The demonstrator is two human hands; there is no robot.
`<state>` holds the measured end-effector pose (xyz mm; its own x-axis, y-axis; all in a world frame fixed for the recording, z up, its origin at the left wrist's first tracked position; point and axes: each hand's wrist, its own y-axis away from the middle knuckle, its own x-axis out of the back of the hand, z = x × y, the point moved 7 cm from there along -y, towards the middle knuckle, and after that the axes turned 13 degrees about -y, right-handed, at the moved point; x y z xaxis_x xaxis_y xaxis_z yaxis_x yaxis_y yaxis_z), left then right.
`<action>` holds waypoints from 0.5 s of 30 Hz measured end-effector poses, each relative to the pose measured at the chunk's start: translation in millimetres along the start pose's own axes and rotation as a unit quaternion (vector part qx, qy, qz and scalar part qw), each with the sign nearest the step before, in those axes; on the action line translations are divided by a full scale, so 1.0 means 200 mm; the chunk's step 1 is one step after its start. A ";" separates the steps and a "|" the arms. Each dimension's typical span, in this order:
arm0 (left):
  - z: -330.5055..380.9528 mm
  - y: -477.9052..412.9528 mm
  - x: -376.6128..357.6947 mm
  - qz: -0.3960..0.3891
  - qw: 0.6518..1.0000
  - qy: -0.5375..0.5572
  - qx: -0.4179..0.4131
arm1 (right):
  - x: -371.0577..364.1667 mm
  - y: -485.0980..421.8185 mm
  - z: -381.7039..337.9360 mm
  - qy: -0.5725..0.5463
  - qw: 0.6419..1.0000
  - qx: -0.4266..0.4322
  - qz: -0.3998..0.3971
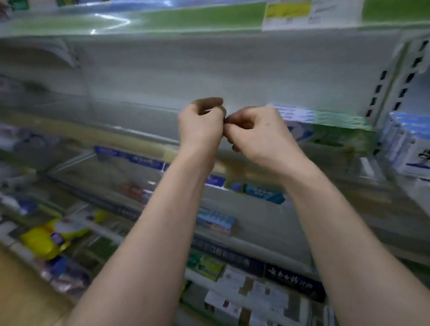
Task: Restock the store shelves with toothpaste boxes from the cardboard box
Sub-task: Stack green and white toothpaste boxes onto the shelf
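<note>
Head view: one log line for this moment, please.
left hand: curled, grip unclear | right hand: curled, grip unclear, fingertips at left hand | boxes: on shelf, right of hands | frame: blurred

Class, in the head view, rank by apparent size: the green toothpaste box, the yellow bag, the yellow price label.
Largest: green toothpaste box and yellow bag, too alike through the blur to separate.
Smallest: yellow price label.

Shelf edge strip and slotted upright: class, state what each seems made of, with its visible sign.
Shelf edge strip: probably clear glossy plastic; glare streaks cross its green insert. Slotted upright: likely pale painted metal, given punched rectangular slots; blur leaves doubt.
</note>
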<state>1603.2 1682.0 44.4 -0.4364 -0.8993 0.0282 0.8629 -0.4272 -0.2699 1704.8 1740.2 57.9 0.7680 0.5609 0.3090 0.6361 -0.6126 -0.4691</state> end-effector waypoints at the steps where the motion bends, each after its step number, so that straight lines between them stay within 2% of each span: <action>1: -0.04 0.04 0.09 0.026 0.999 0.028 0.011 | -0.08 0.03 0.01 -0.037 0.999 0.002 -0.015; 6: -0.34 0.25 0.55 0.132 0.981 0.074 0.117 | -0.54 0.26 0.12 -0.173 0.978 -0.035 -0.108; 15: -0.77 0.73 1.26 0.286 0.930 0.035 0.229 | -1.21 0.78 0.08 -0.165 0.935 -0.091 -0.299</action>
<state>1579.9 1408.0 -136.8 0.1264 -0.9901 -0.0610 0.9699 0.1105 0.2171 1616.6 1516.9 -103.5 0.2249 0.9565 0.1857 0.9700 -0.2017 -0.1357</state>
